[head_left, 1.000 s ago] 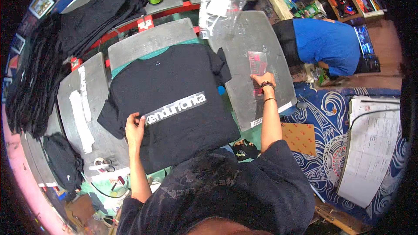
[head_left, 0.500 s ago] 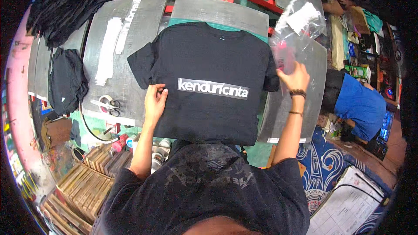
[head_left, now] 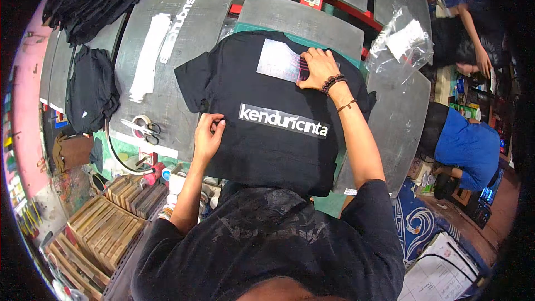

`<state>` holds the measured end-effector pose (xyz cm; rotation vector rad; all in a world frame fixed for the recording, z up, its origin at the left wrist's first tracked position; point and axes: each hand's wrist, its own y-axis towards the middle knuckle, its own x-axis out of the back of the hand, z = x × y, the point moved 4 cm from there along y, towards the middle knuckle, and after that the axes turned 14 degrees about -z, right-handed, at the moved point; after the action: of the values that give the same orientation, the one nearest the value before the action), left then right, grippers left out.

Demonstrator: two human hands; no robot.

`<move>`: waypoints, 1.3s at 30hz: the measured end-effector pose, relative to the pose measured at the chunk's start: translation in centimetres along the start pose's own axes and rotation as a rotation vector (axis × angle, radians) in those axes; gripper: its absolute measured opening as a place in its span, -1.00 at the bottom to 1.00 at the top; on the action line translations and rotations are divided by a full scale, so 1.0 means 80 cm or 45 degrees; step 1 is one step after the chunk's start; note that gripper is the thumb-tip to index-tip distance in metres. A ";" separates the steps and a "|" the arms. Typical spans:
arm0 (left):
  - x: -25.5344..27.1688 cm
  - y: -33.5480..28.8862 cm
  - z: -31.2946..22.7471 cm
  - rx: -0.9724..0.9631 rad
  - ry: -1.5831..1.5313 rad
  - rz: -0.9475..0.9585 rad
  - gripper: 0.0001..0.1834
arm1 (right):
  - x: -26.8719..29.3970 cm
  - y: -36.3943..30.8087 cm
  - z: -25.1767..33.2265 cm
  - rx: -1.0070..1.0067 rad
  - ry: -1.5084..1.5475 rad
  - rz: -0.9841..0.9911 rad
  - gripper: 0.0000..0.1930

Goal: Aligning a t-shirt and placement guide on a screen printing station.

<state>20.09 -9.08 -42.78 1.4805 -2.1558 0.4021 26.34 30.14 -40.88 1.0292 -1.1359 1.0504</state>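
A black T-shirt point(head_left: 273, 159) lies spread on a flat board, collar away from me. Across its chest runs a clear strip with white lettering point(head_left: 284, 121). My right hand point(head_left: 320, 69), closed, holds a glossy rectangular film sheet point(head_left: 276, 60) by its right side, over the shirt just below the collar. The sheet looks whitish with a pink and dark part near my fingers. At the shirt's left side, below the sleeve, my left hand point(head_left: 208, 136) has its fingers curled together. Whether cloth is pinched in them is hidden.
On the left board point(head_left: 125, 50) lie a white strip point(head_left: 150, 58), scissors point(head_left: 150, 130) and a tape roll point(head_left: 141, 124). A clear plastic bag point(head_left: 402, 39) rests at right. Dark cloth point(head_left: 92, 92) hangs left; wooden frames point(head_left: 106, 226) stand lower left. People point(head_left: 465, 145) are at right.
My right hand has moved left from beside the plastic bag to the shirt's collar area, with the film sheet now showing flat in it. The left hand stays at the shirt's side.
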 end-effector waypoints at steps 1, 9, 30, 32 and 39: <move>0.000 0.002 0.000 -0.014 0.021 0.002 -0.81 | 0.000 0.002 0.002 0.011 0.003 -0.030 -0.20; -0.015 0.010 -0.004 -0.023 0.040 0.042 -0.83 | 0.003 -0.004 0.009 0.012 -0.004 -0.063 -0.18; -0.124 0.094 -0.103 -0.404 -0.054 0.184 -0.83 | -0.006 -0.011 0.002 -0.073 -0.005 -0.091 -0.21; -0.133 0.107 -0.109 -0.486 -0.030 0.152 -0.81 | -0.003 -0.011 0.005 -0.065 0.003 -0.152 -0.33; -0.155 0.141 -0.092 -0.870 0.287 0.032 -0.43 | 0.006 -0.050 -0.001 -0.243 0.213 -0.475 0.23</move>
<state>14.90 8.50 -43.03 0.9685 -1.8604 -0.1533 30.31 29.47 -40.78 0.9371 -0.8485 0.7016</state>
